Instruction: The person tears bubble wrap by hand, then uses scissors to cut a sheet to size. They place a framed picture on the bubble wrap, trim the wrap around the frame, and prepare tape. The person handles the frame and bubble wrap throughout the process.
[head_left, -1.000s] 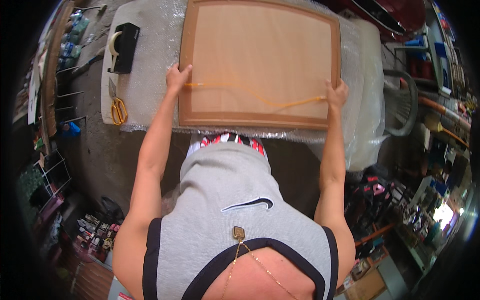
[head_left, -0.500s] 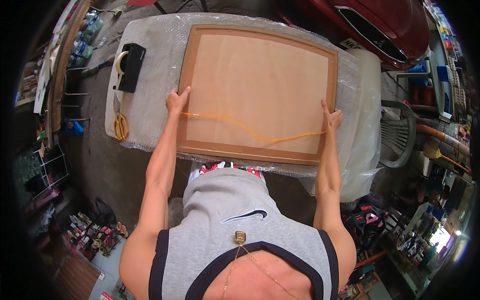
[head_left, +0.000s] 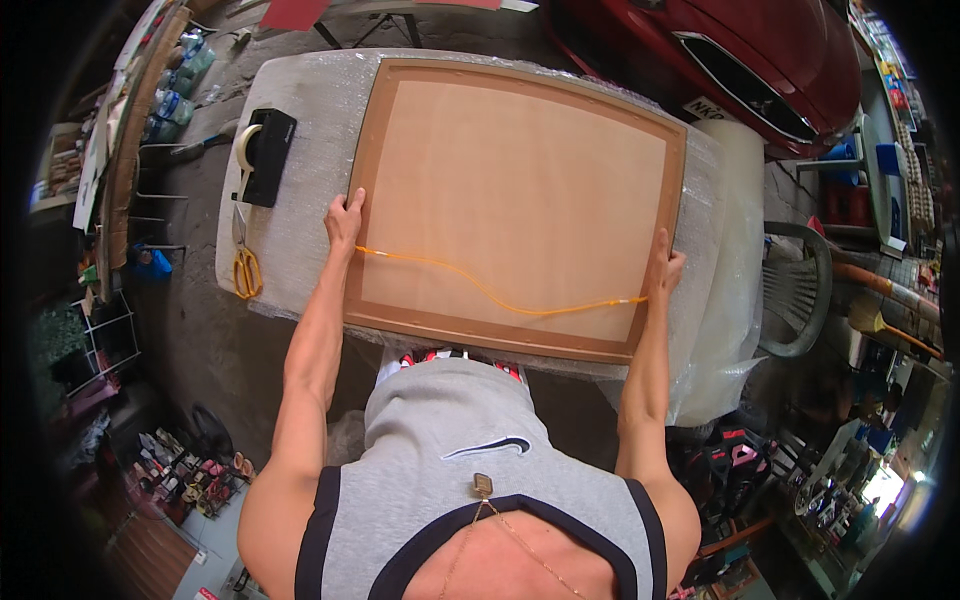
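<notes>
A large picture frame (head_left: 520, 170) lies back side up, its pale board edged with brown tape. Across its nearer part runs a slack yellow cord (head_left: 480, 288), fastened at both sides. My left hand (head_left: 344, 218) grips the frame's left edge, thumb on top and fingers hidden beneath. At the right edge my right hand (head_left: 667, 266) grips in the same way, a little nearer to me. Bubble wrap (head_left: 310, 110) covers the table under the frame.
On the table's left stand a black tape dispenser (head_left: 268, 158) and yellow-handled scissors (head_left: 245, 262). A roll of bubble wrap (head_left: 735, 200) rests along the right side, beside a green plastic chair (head_left: 800, 285). A red car (head_left: 740, 70) stands at the far right.
The frame and both hands sit slightly lower in the picture, as do the table and the things on it. Both hands keep their hold on the frame.
</notes>
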